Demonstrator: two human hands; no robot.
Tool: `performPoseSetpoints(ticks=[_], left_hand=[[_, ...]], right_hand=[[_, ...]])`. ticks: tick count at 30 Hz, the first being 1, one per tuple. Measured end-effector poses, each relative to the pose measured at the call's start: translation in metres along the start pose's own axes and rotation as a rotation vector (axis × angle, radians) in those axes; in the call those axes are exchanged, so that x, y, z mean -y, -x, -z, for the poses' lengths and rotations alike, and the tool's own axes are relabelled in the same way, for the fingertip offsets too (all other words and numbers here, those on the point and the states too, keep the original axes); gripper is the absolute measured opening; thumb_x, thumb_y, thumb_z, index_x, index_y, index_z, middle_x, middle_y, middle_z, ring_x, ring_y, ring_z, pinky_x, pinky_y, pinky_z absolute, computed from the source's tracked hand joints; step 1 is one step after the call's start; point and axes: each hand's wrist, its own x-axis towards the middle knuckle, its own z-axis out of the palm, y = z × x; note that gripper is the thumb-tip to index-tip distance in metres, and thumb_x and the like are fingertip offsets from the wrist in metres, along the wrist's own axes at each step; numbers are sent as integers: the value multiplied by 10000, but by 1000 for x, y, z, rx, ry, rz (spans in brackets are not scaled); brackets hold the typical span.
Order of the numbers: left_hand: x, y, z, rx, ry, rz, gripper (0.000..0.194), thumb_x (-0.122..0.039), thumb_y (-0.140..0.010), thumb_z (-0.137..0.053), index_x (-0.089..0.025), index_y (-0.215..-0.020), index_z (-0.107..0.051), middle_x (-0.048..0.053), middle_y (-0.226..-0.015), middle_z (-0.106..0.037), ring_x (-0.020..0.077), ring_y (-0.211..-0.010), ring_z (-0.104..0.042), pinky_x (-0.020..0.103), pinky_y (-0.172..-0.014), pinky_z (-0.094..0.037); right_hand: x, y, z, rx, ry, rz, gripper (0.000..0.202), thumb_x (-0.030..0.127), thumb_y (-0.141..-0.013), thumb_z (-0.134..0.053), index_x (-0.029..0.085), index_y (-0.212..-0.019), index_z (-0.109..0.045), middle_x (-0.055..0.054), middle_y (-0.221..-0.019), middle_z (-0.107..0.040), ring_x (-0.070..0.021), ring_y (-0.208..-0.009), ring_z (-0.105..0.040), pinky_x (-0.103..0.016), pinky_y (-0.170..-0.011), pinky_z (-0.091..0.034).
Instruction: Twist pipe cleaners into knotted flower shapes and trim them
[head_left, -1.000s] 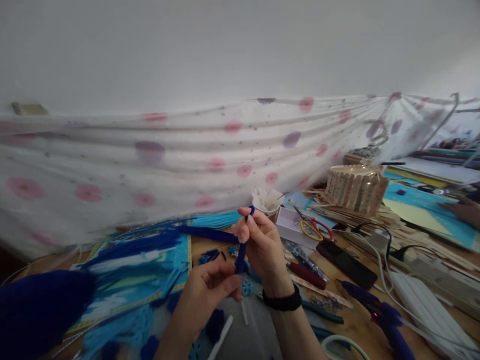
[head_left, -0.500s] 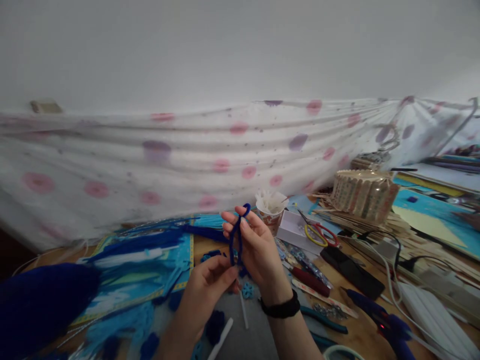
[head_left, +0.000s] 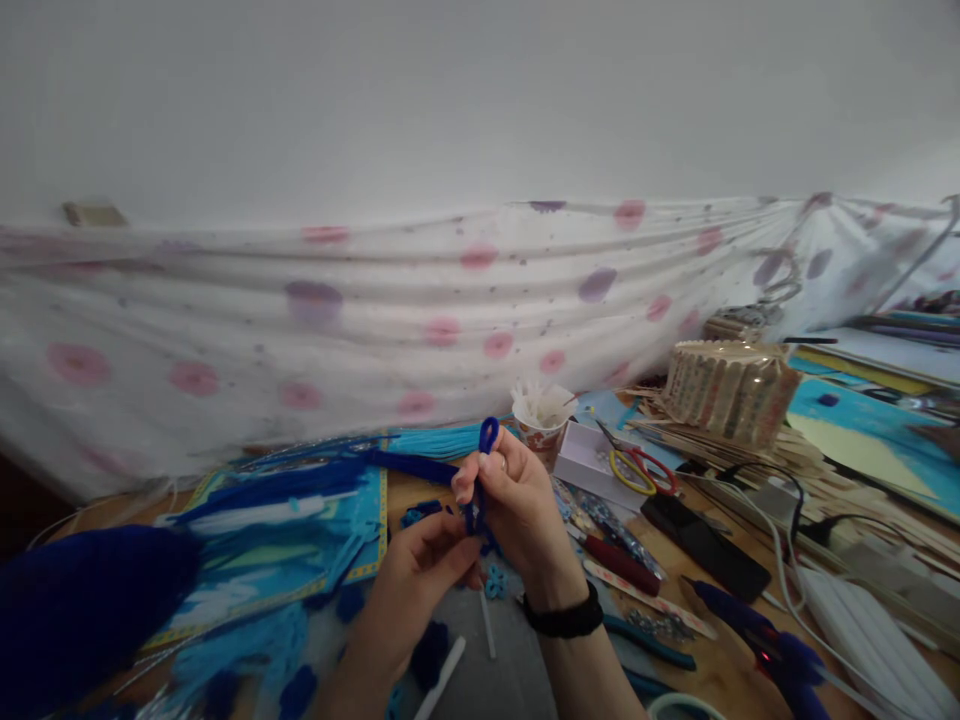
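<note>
A dark blue pipe cleaner [head_left: 489, 434], bent into a small upright loop, is pinched between the thumb and fingers of my right hand [head_left: 523, 505]. My left hand [head_left: 420, 570] closes on its lower part, just below and left of the right hand; the fingers partly hide that end. A thin white stick [head_left: 487, 622] points down from beneath my left fingertips; I cannot tell whether they touch it. Close under the hands lies a small light blue flower shape [head_left: 495, 580]. A dark blue fuzzy piece [head_left: 430, 652] rests on the grey mat [head_left: 514, 670].
Blue pipe cleaner bundles [head_left: 300, 490] spread over the left side. To the right are scissors [head_left: 637, 468], a white box [head_left: 596, 462], a paper cup [head_left: 541, 420], a black phone-like slab [head_left: 709, 545], pliers [head_left: 652, 642] and a glue gun [head_left: 757, 635] with its cord.
The pipe cleaner's top loop now stands narrower and more upright above my right fingers. My right fingers have curled in closer, while my left hand has barely shifted.
</note>
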Motion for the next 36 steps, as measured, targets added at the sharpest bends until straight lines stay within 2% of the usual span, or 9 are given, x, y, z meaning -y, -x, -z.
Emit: performPoseSetpoints(ticks=[2,5,10,16,21,23,26,29,36], left_hand=[[1,0,1,18,-17,-2,310,-452,-757,-819,-166,-777,-703,-2,-648,-665,135,-613,-617,251,-633,-495],[-1,2,1,53,-77,-6,338,-488,-783,-784,-155,-771,-727,10,-640,-656,143,-626,-605,262,-658,-497],[-10,6,-1,118,-190,-28,432,-558,-806,-720,-165,-631,-674,35,-642,-654,180,-666,-623,294,-696,-508],[-18,11,5,166,-335,-76,388,-489,-845,-687,-180,-609,-672,29,-615,-640,197,-702,-633,287,-706,-494],[-20,17,10,213,-304,-70,305,-428,-852,-693,-175,-692,-752,33,-648,-665,170,-622,-620,278,-663,-495],[-21,18,8,197,-294,-55,308,-427,-852,-694,-177,-678,-742,31,-624,-665,172,-615,-625,279,-663,-493],[-21,15,4,105,-270,-76,338,-446,-831,-706,-181,-622,-699,31,-595,-663,182,-625,-628,284,-669,-494],[-20,11,2,39,-243,-91,315,-441,-813,-715,-176,-645,-704,31,-607,-674,178,-621,-624,277,-652,-492],[-20,10,-1,32,-199,-59,324,-469,-779,-738,-173,-649,-718,31,-604,-676,181,-618,-630,276,-637,-501]], right_hand=[[0,-1,1,-19,10,8,337,364,-747,-892,197,-801,-603,23,-629,-712,-88,-516,-613,-183,-557,-510],[1,-2,2,-46,-29,6,339,342,-730,-904,203,-893,-642,32,-677,-730,-91,-547,-647,-182,-578,-521],[7,-3,7,-36,-77,6,295,305,-749,-889,212,-961,-705,23,-743,-758,-78,-595,-666,-164,-616,-527],[14,-2,12,-39,48,42,270,304,-789,-843,188,-1018,-758,-2,-732,-743,-82,-571,-590,-201,-613,-503],[15,0,8,-36,71,54,236,285,-782,-832,218,-1004,-786,4,-705,-735,-87,-547,-568,-219,-600,-479],[15,1,7,-49,66,43,237,289,-782,-831,221,-1006,-793,-6,-728,-748,-95,-567,-584,-222,-607,-488],[15,1,6,-78,67,-17,282,324,-790,-837,218,-1048,-793,-29,-813,-778,-111,-623,-627,-222,-615,-514],[14,0,5,-64,73,-83,320,384,-806,-832,205,-1069,-796,-21,-780,-766,-114,-650,-644,-203,-611,-518],[8,-1,7,-9,46,-137,296,458,-799,-816,200,-942,-805,-4,-685,-687,-137,-644,-619,-240,-624,-533]])
